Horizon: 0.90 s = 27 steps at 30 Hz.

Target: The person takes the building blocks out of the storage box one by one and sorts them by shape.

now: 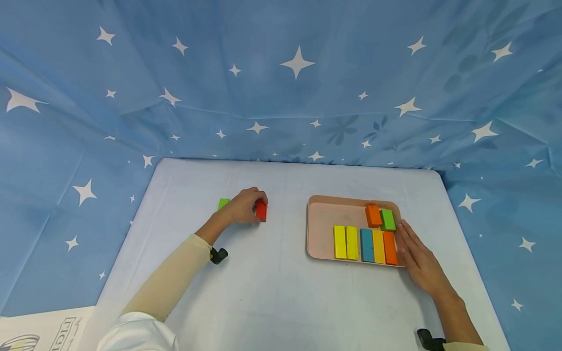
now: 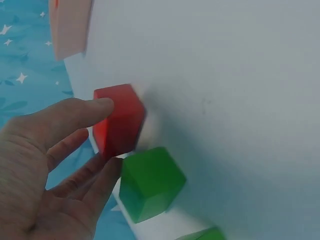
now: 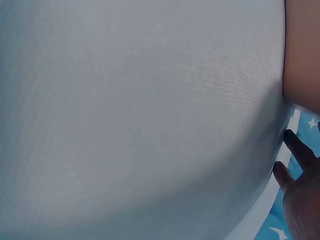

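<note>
My left hand (image 1: 243,206) pinches a red block (image 1: 261,211) between thumb and fingers, on the left part of the table. In the left wrist view a green block (image 2: 152,181) stands right beside the red one, close to the fingertips, and part of another green block (image 2: 206,234) shows at the bottom edge. My right hand (image 1: 422,263) rests with straight fingers along the right side of a pink tray (image 1: 319,236). Inside that tray, yellow blocks (image 1: 346,242), a blue block (image 1: 367,245), an amber block (image 1: 379,246) and an orange block (image 1: 390,247) line the near side.
Behind that row, a second orange block (image 1: 373,216) and a green block (image 1: 388,220) sit in the tray's far right corner. A white cloth covers the table (image 1: 272,292). Blue star-patterned fabric (image 1: 281,97) hangs behind it, and a printed sheet (image 1: 39,331) lies at lower left.
</note>
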### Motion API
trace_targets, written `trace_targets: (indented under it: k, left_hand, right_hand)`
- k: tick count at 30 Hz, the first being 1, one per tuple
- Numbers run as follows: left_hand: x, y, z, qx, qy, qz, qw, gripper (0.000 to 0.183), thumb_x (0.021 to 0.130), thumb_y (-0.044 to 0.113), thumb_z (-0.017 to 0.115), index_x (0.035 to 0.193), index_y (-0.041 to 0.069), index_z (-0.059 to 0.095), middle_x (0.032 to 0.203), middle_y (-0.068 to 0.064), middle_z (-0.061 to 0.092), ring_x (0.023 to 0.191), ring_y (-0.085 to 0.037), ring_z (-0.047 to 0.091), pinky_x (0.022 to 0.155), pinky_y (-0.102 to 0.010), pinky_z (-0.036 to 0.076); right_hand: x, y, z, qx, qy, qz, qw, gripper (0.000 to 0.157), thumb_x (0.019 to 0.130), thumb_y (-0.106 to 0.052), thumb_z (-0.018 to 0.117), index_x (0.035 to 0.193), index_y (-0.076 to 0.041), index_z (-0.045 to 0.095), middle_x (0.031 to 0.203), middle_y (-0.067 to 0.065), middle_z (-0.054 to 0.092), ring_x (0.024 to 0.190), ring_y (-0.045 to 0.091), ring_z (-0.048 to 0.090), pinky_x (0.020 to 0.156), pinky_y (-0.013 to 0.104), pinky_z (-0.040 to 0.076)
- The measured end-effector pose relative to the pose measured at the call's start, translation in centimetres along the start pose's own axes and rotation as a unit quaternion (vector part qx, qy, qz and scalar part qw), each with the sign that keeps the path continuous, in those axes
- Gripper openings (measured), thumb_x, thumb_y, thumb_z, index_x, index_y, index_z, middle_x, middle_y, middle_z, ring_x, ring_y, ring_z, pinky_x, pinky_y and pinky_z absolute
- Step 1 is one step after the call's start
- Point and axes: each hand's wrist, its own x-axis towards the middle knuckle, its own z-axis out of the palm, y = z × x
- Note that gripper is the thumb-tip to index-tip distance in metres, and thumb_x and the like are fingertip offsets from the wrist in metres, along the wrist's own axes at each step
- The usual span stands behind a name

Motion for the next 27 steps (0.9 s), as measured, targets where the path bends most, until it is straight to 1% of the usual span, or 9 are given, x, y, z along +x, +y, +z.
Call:
trace_targets:
  k: [3, 6, 9, 13, 17, 18, 21, 24, 27]
  left_hand:
    - [-0.1, 0.1, -0.4, 0.001, 0.000, -0.003, 1.0000, 0.050, 0.077, 0.012, 0.090, 0.121, 0.009, 0.067, 0.119, -0.010, 0.062, 0.106, -0.026, 0.059, 0.087, -0.037, 0.055]
    - [0.1, 0.6, -1.2, -0.007, 0.001, -0.002, 1.0000, 0.053, 0.078, 0.011, 0.089, 0.126, 0.008, 0.066, 0.126, -0.011, 0.062, 0.118, -0.031, 0.058, 0.096, -0.043, 0.055]
    - [0.9, 1.4, -1.9, -0.019, 0.001, 0.010, 0.9998, 0.052, 0.082, 0.010, 0.085, 0.129, 0.006, 0.065, 0.131, -0.015, 0.060, 0.125, -0.035, 0.057, 0.102, -0.047, 0.052]
    - [2.7, 3.1, -2.0, -0.029, -0.002, 0.037, 0.9989, 0.049, 0.086, 0.012, 0.082, 0.131, 0.005, 0.065, 0.131, -0.016, 0.061, 0.123, -0.038, 0.057, 0.103, -0.048, 0.051]
    - [5.0, 5.2, -1.2, -0.026, -0.004, 0.062, 0.9977, 0.048, 0.086, 0.015, 0.083, 0.130, 0.008, 0.066, 0.131, -0.015, 0.062, 0.119, -0.037, 0.060, 0.101, -0.045, 0.051]
    - [5.5, 5.8, -0.9, -0.029, -0.005, 0.068, 0.9973, 0.048, 0.086, 0.014, 0.083, 0.130, 0.008, 0.066, 0.131, -0.016, 0.062, 0.119, -0.037, 0.060, 0.102, -0.045, 0.051]
    - [7.3, 7.6, 0.2, -0.025, -0.012, 0.089, 0.9956, 0.046, 0.087, 0.013, 0.082, 0.130, 0.008, 0.066, 0.130, -0.015, 0.062, 0.120, -0.035, 0.060, 0.103, -0.044, 0.050]
    - [9.0, 9.5, 1.4, -0.015, -0.020, 0.101, 0.9945, 0.044, 0.089, 0.014, 0.081, 0.130, 0.009, 0.065, 0.129, -0.013, 0.062, 0.120, -0.031, 0.059, 0.104, -0.040, 0.050]
    - [10.4, 11.1, 2.7, -0.004, -0.022, 0.114, 0.9932, 0.041, 0.090, 0.015, 0.080, 0.128, 0.011, 0.066, 0.127, -0.009, 0.063, 0.116, -0.024, 0.059, 0.103, -0.035, 0.051]
  right_hand:
    - [-0.1, 0.0, 0.0, 0.000, 0.000, 0.000, 1.000, 0.063, 0.111, -0.027, 0.045, 0.168, -0.021, 0.018, 0.176, 0.001, 0.012, 0.157, 0.044, 0.022, 0.108, 0.079, 0.030]
    - [-0.1, 0.0, -0.1, 0.002, 0.000, 0.002, 1.000, 0.063, 0.111, -0.027, 0.045, 0.168, -0.021, 0.019, 0.177, 0.000, 0.012, 0.157, 0.044, 0.022, 0.107, 0.080, 0.030]
    - [-0.1, 0.1, -0.1, 0.005, 0.002, 0.001, 1.000, 0.063, 0.111, -0.027, 0.046, 0.168, -0.022, 0.019, 0.176, 0.000, 0.012, 0.157, 0.044, 0.022, 0.108, 0.080, 0.029]
    - [-0.1, 0.2, -0.1, 0.006, 0.003, -0.003, 1.000, 0.063, 0.111, -0.026, 0.046, 0.168, -0.022, 0.019, 0.176, 0.000, 0.012, 0.158, 0.041, 0.022, 0.110, 0.078, 0.029]
    - [0.0, 0.2, -0.2, 0.005, 0.004, 0.000, 1.000, 0.063, 0.111, -0.027, 0.046, 0.168, -0.023, 0.019, 0.176, -0.001, 0.013, 0.159, 0.039, 0.022, 0.112, 0.077, 0.028]
    - [0.0, 0.2, -0.2, 0.005, 0.002, 0.002, 1.000, 0.063, 0.111, -0.027, 0.046, 0.168, -0.023, 0.019, 0.176, -0.001, 0.013, 0.159, 0.040, 0.022, 0.112, 0.077, 0.028]
    - [0.1, 0.1, -0.2, 0.005, 0.002, 0.007, 1.000, 0.064, 0.111, -0.029, 0.047, 0.168, -0.024, 0.019, 0.176, -0.002, 0.013, 0.158, 0.040, 0.022, 0.112, 0.076, 0.029]
    - [0.1, 0.1, -0.2, 0.003, 0.000, 0.009, 1.000, 0.064, 0.111, -0.029, 0.047, 0.168, -0.024, 0.019, 0.176, -0.001, 0.013, 0.159, 0.040, 0.022, 0.112, 0.076, 0.029]
    - [0.1, 0.0, -0.2, 0.003, 0.001, 0.008, 1.000, 0.064, 0.111, -0.028, 0.047, 0.168, -0.024, 0.019, 0.176, -0.001, 0.013, 0.159, 0.039, 0.021, 0.113, 0.075, 0.028]
